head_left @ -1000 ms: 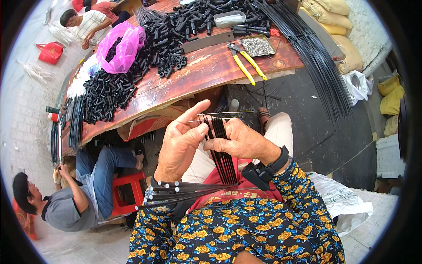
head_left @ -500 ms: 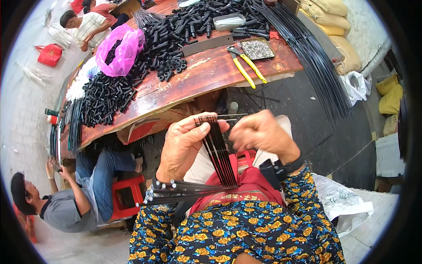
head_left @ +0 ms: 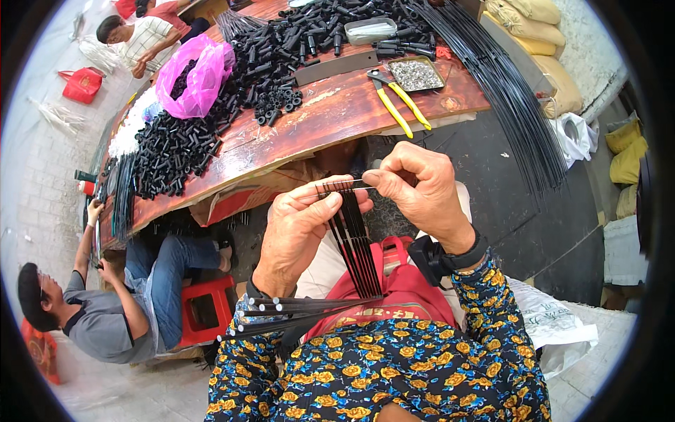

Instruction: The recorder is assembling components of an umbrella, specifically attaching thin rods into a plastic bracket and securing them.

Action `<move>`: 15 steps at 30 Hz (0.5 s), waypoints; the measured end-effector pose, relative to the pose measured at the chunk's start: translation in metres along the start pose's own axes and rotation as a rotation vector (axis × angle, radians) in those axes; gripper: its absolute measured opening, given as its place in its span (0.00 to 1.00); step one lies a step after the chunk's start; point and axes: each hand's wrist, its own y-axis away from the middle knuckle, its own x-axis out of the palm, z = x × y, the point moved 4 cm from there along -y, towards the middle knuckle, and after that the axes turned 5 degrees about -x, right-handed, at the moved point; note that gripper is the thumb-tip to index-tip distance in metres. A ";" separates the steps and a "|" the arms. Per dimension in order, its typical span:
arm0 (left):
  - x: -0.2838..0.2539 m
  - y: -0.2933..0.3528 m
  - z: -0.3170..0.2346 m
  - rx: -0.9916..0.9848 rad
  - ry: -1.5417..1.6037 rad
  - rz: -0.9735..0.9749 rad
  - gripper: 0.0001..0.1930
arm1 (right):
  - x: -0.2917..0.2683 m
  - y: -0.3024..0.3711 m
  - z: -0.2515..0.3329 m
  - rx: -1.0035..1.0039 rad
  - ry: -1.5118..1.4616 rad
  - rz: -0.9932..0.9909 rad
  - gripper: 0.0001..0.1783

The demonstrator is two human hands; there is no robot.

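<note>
My left hand [head_left: 295, 228] is closed around the upper ends of a row of thin black ribs [head_left: 358, 257], thumb in front and fingers behind. The ribs hang side by side down toward my lap. A thin wire [head_left: 356, 184] runs crosswise at their tops, and my right hand [head_left: 422, 190] pinches its right end between thumb and forefinger. Across my lap, below the ribs, lie several dark rods [head_left: 295, 307] with pale round ends pointing left. Under them is a red apron or bag [head_left: 408, 285].
A reddish wooden table [head_left: 337, 105] ahead carries heaps of black plastic parts [head_left: 172, 151], a pink bag [head_left: 193, 77], yellow-handled pliers [head_left: 399, 104] and a tray of small metal pieces [head_left: 416, 73]. Long black rods [head_left: 506, 112] overhang its right end. A co-worker [head_left: 105, 302] sits at left.
My right hand, blurred before, has come up and left and now pinches the wire's end. My left hand keeps its hold on the ribs. The co-worker at left has raised an arm.
</note>
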 end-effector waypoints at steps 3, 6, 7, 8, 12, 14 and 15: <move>-0.002 -0.002 0.002 -0.003 -0.027 -0.002 0.17 | 0.002 -0.003 0.002 -0.002 0.112 0.008 0.12; -0.005 0.001 0.000 0.009 -0.002 -0.016 0.16 | -0.003 -0.003 0.007 0.008 0.208 -0.088 0.12; -0.006 0.001 -0.001 0.007 -0.013 -0.030 0.16 | -0.008 -0.001 0.011 -0.010 0.297 -0.184 0.13; -0.008 0.002 -0.002 0.005 -0.024 -0.044 0.17 | -0.010 0.005 0.015 -0.007 0.282 -0.254 0.15; -0.013 0.002 0.000 0.038 -0.075 -0.050 0.16 | 0.019 0.030 -0.005 0.263 0.175 0.250 0.24; -0.012 0.000 0.000 0.106 -0.174 -0.071 0.14 | 0.033 0.028 -0.017 0.282 0.115 0.509 0.23; -0.010 0.003 -0.003 0.109 -0.177 -0.074 0.14 | 0.042 0.028 -0.022 0.299 0.071 0.610 0.22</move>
